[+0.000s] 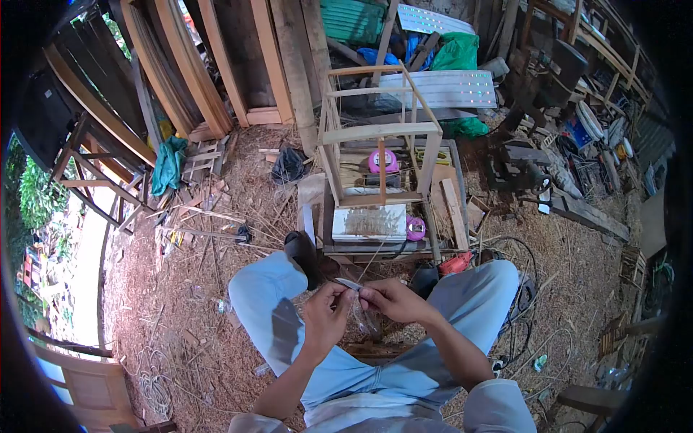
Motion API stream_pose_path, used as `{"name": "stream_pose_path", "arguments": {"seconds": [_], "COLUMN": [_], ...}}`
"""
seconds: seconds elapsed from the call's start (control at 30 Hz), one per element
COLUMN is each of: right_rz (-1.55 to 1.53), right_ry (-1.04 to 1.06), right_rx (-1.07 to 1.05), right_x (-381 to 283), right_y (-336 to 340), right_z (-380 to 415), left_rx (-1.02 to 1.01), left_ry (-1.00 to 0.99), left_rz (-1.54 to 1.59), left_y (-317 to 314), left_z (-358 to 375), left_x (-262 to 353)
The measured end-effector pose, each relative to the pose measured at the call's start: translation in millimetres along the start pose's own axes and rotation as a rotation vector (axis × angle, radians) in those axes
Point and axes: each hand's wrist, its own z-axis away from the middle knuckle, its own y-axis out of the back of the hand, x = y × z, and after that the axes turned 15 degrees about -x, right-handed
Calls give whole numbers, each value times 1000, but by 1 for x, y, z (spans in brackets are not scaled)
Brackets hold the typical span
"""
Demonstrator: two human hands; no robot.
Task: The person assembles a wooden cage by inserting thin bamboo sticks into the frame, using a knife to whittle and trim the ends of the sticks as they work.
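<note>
Both my hands meet between my knees, fingers bent inward. A short, pale, silvery blade (349, 283) lies across the gap at my fingertips, its right end under the thumb of my right hand (393, 299), which is closed on it. My left hand (326, 312) is pinched at the blade's other end; what it grips is hidden by its own fingers. From beside the blade a thin stick (372, 261) slants up and away from me. Clear crinkled plastic (367, 325) shows just below my hands.
Ahead, a wooden frame (379, 132) stands on a low worktable, with two pink tape measures (383, 162) and a white worn block (369, 222). A red power tool (455, 263) sits by my right knee. Wood shavings and cables cover the ground; door frames (216, 65) lean at back left.
</note>
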Motion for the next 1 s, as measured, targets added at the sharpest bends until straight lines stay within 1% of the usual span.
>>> {"name": "stream_pose_path", "arguments": {"seconds": [0.03, 0.1, 0.13, 0.17, 0.2, 0.23, 0.3, 0.33, 0.37, 0.43, 0.47, 0.5, 0.57, 0.6, 0.7, 0.73, 0.77, 0.8, 0.83, 0.87, 0.9, 0.97, 1.0], "right_rz": [1, -103, -105, -27, 51, 48, -53, -103, -98, -54, 61, 62, -23, -115, -159, -96, -95, -108, -123, -227, -223, -266, -164], "right_ry": [-2, -129, -133, -78, -22, -21, -111, -135, -132, -49, -48, -49, 84, -205, -149, -138, -136, -132, -128, -147, -145, -104, 55], "right_rx": [4, -17, -15, -6, 0, 0, 154, 50, 54, 101, 78, 82, 259, 180, 199, 163, 164, 316, 467, 457, 456, 369, 294], "right_x": [-3, -11, -10, -8, -5, -1, 8, 5, 2, -2, -3, 5, 28, -12, -4, -15, -5, 14, 17, 11, 6, 4, 6], "right_y": [2, 2, 1, 0, -1, 3, 19, 30, 28, 17, 10, 16, 31, 49, 42, 40, 47, 57, 65, 80, 78, 68, 54], "right_z": [1, 5, 6, 6, 5, 5, 7, 11, 11, 11, 10, 9, 11, 21, 21, 22, 22, 25, 28, 39, 40, 42, 34], "left_rx": [1, -37, -68, -71, -78, -85, -93, -97, -98, -110, -113, -110, -112, -125, -147, -156, -156, -136, -116, -116, -115, -102, -103], "left_ry": [-11, 13, 36, 38, -9, -58, -22, 4, -2, 23, 18, 9, 12, 24, 38, 55, 53, 38, 25, 24, 32, 36, 44], "left_rz": [-10, -3, 0, 0, -35, -71, -33, 11, 11, -34, -29, 6, 34, 29, 12, -14, -15, 8, 31, 26, 6, -9, -6], "left_y": [-1, 0, 1, 2, 2, 4, 6, 9, 10, 8, 6, 5, 7, 9, 9, 9, 10, 12, 16, 20, 22, 20, 16], "left_z": [0, 2, 3, 5, 7, 8, 12, 13, 12, 10, 9, 9, 14, 16, 20, 20, 20, 23, 27, 29, 30, 29, 26], "left_x": [-1, 4, 7, 11, 15, 17, 9, 7, 8, 11, 12, 13, 12, 9, 4, 3, 3, 5, 5, 0, -6, -10, -5]}}
